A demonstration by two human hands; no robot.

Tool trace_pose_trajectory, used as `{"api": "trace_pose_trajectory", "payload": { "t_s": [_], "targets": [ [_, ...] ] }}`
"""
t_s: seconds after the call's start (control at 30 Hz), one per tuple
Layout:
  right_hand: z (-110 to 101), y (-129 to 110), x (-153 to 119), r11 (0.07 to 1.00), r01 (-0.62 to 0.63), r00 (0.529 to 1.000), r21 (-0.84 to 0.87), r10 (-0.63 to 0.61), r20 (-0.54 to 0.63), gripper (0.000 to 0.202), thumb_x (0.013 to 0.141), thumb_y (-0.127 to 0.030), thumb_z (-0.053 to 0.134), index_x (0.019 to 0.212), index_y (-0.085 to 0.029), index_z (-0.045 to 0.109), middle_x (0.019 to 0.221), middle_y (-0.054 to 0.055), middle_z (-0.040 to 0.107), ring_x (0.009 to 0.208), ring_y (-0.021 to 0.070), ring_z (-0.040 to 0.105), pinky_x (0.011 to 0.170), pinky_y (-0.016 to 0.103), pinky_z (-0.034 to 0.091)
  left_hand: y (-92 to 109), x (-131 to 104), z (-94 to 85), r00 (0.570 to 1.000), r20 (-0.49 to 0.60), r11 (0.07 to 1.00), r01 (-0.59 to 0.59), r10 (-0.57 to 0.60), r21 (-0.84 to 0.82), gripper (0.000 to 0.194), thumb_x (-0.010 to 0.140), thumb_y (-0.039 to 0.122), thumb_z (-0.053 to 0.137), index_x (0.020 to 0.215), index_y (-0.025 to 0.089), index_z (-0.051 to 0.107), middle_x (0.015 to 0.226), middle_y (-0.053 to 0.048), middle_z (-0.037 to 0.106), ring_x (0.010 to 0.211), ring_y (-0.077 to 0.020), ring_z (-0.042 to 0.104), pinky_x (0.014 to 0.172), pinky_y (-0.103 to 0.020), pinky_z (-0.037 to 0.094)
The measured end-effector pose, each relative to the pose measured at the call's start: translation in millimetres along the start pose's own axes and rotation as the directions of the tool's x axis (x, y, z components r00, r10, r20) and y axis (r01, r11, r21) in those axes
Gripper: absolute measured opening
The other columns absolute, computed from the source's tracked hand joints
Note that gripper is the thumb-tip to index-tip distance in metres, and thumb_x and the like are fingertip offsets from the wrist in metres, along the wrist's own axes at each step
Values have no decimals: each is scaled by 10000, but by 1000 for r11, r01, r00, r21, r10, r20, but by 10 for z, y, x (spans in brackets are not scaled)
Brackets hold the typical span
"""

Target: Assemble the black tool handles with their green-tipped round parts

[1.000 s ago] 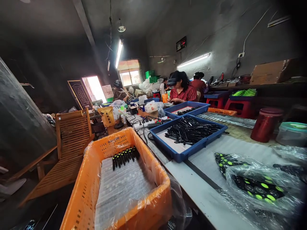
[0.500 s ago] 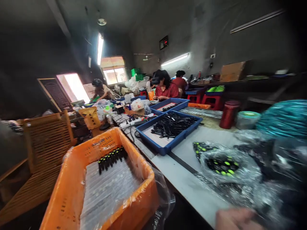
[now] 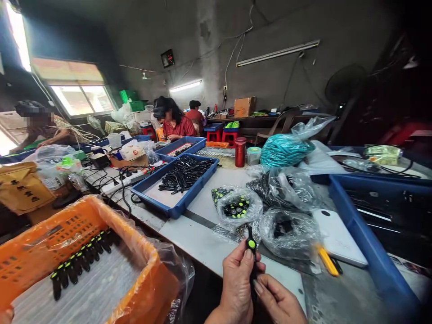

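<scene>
My left hand (image 3: 236,283) is closed around a slim black part with a round green dot (image 3: 251,244), held nearly upright near the table's front edge. The right hand (image 3: 278,299) pinches the same black part lower down, below the left thumb. Just beyond the hands, an open clear plastic bag (image 3: 221,211) holds several black pieces with green dots. To its right sits another clear bag with dark pieces (image 3: 286,234). On the left, an orange crate (image 3: 135,234) lined with plastic contains a row of black green-dotted parts (image 3: 81,258).
A blue tray (image 3: 175,209) of black strips lies mid-table. A white flat box (image 3: 339,236), a yellow-handled cutter (image 3: 327,261) and a large blue tray (image 3: 367,238) are at right. Behind stand a red flask (image 3: 240,153) and a bag of teal material (image 3: 286,148). Other people sit farther back.
The view has swung to the right, bringing the right-hand tray into sight. Both hands now show together on the black part; earlier only one blurred hand was visible at the bottom.
</scene>
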State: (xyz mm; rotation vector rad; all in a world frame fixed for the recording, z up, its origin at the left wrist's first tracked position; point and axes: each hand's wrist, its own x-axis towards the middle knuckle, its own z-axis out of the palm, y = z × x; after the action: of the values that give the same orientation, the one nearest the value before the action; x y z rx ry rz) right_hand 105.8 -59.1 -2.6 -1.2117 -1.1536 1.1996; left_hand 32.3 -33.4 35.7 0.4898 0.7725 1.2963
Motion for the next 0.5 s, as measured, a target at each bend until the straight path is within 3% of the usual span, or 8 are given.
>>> {"api": "trace_pose_trajectory", "payload": {
  "t_s": [0.1,0.2,0.3,0.37,0.5],
  "targets": [
    [-16,14,-2,999,-15,1000,37,16,-13,391,657,-540,577,524,-178,516,509,-22,456,489,143,445,457,209,392,-14,-7,-16,1000,8,998,5,-6,59,283,662,337,664,851,131,619,668,3,523,596,-78,459,540,-172,324],
    [-56,51,-3,999,-46,998,25,47,-38,395,646,-529,587,503,-181,468,482,-41,398,459,123,389,420,196,353,1,20,-64,996,87,965,-30,7,260,269,654,371,648,715,114,596,589,28,453,563,-78,385,522,-187,281],
    [-96,87,-7,997,-76,996,31,77,-51,392,651,-519,573,498,-189,426,467,-52,351,442,114,346,399,194,322,30,68,-128,983,181,835,-78,-26,545,342,664,424,593,533,131,477,507,51,332,517,-76,276,480,-207,215],
    [-114,112,-18,995,-92,994,44,95,-49,383,656,-505,564,502,-197,397,459,-58,322,431,109,319,388,195,298,52,89,-159,977,211,718,-122,-34,685,351,694,427,534,510,160,400,504,53,298,517,-84,251,475,-221,197],
    [-138,158,-57,989,-119,991,83,123,-46,360,662,-470,552,520,-208,349,470,-68,278,409,95,263,371,195,246,90,83,-164,961,276,509,-227,-21,830,319,749,353,445,511,184,319,515,49,290,527,-95,258,481,-234,193]
  ]
}}
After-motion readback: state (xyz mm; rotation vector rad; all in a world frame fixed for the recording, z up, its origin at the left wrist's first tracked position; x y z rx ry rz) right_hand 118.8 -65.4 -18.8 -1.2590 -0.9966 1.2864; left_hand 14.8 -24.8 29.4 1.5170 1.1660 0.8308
